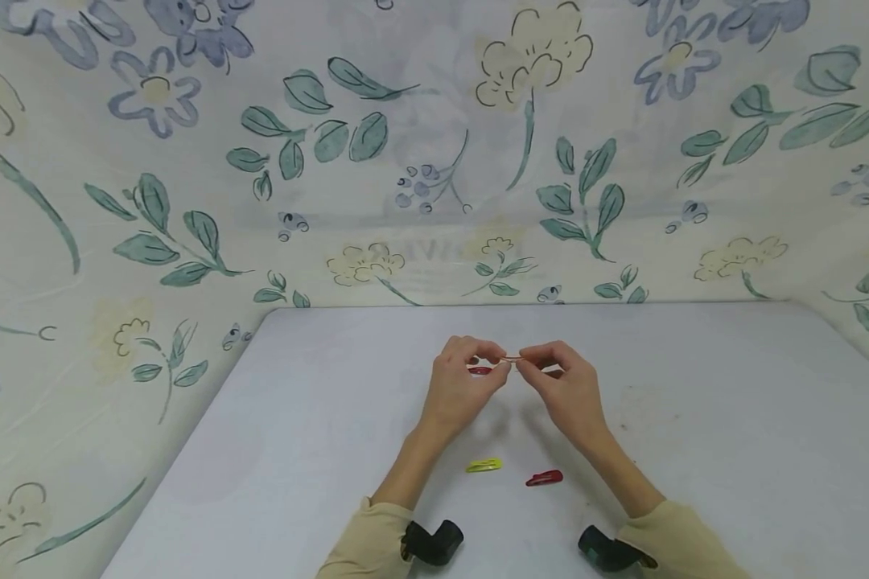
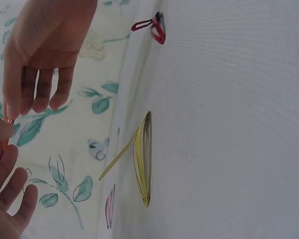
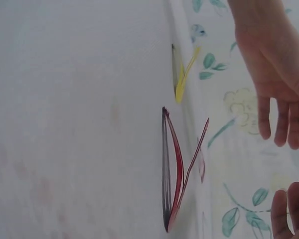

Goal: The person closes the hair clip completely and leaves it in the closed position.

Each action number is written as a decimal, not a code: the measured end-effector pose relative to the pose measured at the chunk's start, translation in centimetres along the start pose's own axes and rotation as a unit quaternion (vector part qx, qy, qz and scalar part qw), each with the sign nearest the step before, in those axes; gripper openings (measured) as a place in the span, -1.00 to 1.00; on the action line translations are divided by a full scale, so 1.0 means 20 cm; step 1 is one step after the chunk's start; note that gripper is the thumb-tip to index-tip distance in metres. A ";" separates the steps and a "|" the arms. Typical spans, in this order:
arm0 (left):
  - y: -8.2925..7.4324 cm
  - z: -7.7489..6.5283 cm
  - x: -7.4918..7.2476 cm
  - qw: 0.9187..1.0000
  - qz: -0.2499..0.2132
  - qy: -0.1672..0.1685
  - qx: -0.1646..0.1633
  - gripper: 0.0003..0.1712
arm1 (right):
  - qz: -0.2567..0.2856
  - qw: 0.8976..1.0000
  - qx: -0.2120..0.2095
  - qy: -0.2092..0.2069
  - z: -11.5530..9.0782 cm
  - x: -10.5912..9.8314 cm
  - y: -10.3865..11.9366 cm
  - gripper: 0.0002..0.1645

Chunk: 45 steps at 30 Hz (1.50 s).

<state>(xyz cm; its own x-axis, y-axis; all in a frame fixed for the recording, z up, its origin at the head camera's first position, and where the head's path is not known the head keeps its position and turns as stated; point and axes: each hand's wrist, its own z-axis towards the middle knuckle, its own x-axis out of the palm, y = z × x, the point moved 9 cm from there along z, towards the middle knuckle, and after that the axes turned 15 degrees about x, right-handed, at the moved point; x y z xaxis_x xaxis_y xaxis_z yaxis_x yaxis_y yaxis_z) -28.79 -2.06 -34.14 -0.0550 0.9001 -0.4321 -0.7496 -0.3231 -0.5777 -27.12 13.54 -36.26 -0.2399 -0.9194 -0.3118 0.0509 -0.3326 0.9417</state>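
Both hands meet over the far half of the table, joined by a thin orange hair clip (image 1: 512, 359) seen edge-on. My left hand (image 1: 465, 378) pinches its left end between thumb and forefinger. From the other side, my right hand (image 1: 563, 390) pinches the right end the same way. Fingertips cover most of the clip. In the left wrist view, the right hand (image 2: 50, 59) comes from the top and the left hand (image 2: 10, 194) sits lower left. A red hair clip (image 1: 480, 371) on the table shows partly behind the left fingers.
Nearer the body lie a yellow snap clip (image 1: 483, 465) and a dark red snap clip (image 1: 545, 478), both with their parts sprung apart. The white table (image 1: 319, 418) ends at a flowered cloth (image 1: 434, 225) behind. Black wrist devices (image 1: 434, 543) sit at both sleeves.
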 end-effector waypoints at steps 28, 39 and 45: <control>-0.09 -0.04 -0.02 0.996 0.004 -0.077 0.042 -0.93 | -0.024 0.995 -0.090 -0.035 -0.06 -0.02 0.08 -0.84; -0.09 -0.04 -0.01 0.995 0.013 -0.088 0.041 -0.95 | -0.025 0.994 -0.102 -0.030 -0.06 -0.02 0.08 -0.83; -0.10 -0.04 -0.01 0.995 0.011 -0.089 0.035 -0.97 | -0.027 0.994 -0.106 -0.030 -0.06 -0.02 0.09 -0.84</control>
<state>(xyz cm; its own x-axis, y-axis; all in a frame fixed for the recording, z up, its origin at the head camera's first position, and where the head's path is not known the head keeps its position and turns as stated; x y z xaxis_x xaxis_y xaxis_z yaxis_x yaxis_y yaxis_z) -26.84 -1.87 -33.45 -0.1838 0.9324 -0.3112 -0.7911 -0.3282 -0.5162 -25.73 13.05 -34.65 -0.3047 -0.8870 -0.3470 0.2382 -0.4237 0.8739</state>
